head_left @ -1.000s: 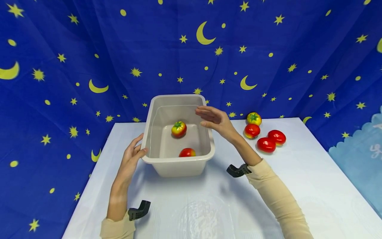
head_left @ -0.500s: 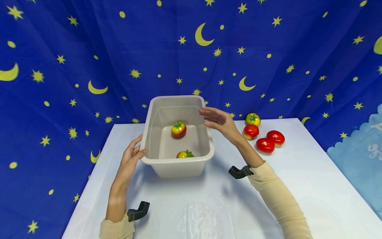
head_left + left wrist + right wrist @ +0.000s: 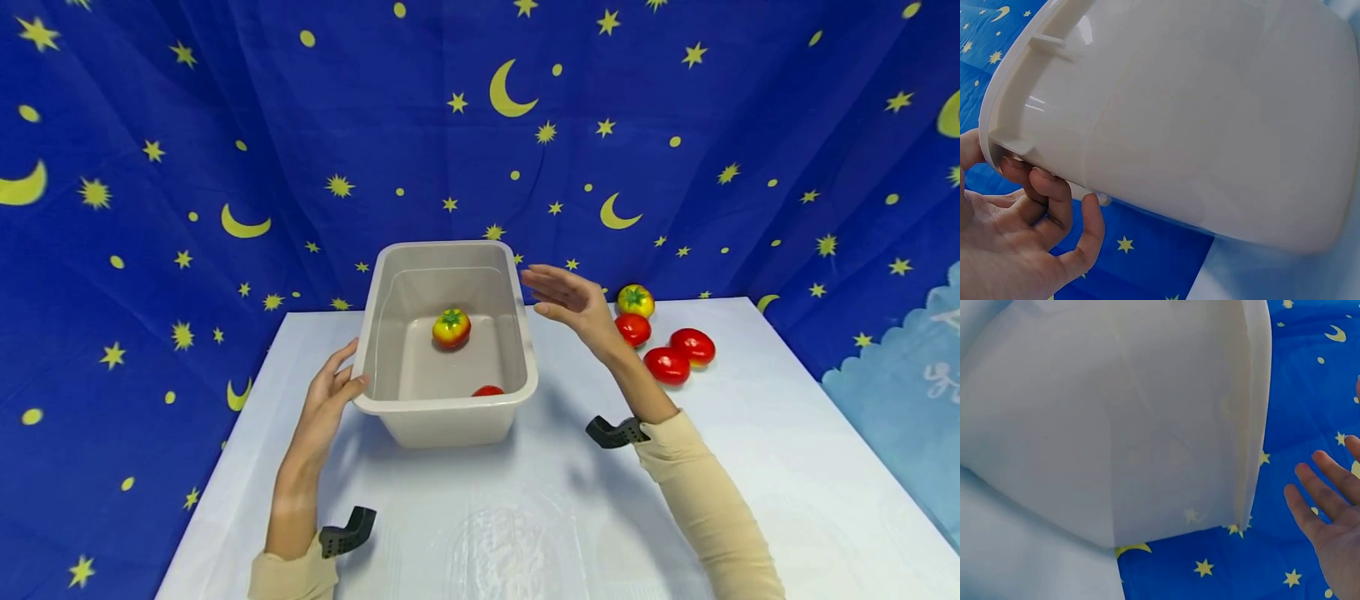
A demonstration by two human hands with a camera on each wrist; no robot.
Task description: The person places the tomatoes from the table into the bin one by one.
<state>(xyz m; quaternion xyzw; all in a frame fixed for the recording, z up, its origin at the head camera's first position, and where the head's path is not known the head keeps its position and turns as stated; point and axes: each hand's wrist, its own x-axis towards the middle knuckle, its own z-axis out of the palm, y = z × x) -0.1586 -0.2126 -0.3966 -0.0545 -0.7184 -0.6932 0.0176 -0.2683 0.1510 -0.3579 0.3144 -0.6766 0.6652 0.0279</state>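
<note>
A grey plastic bin (image 3: pixel 450 428) stands on the table. My left hand (image 3: pixel 327 398) grips its left rim near the front corner, thumb over the edge. In the left wrist view, the fingers (image 3: pixel 1054 206) curl beneath that rim. Inside the bin lies a red-and-yellow tomato (image 3: pixel 452 330) with a green calyx. Close to the front wall shows the red top of another tomato (image 3: pixel 488 390), mostly hidden. My right hand (image 3: pixel 576 307) hovers just off the bin's right rim, fingers extended and holding nothing; the right wrist view shows the hand (image 3: pixel 1338 534) apart from the bin.
Right of my right hand, several more tomatoes sit on the white table (image 3: pixel 780 450): one yellow-green (image 3: pixel 636 301) at the back edge, the others red (image 3: pixel 667 366). A blue curtain (image 3: pixel 420 125) with stars and moons hangs directly behind the table.
My right hand has moved right, from over the bin's rim to outside it. The front tomato has rolled, turning and shifting right. The left hand keeps its grip.
</note>
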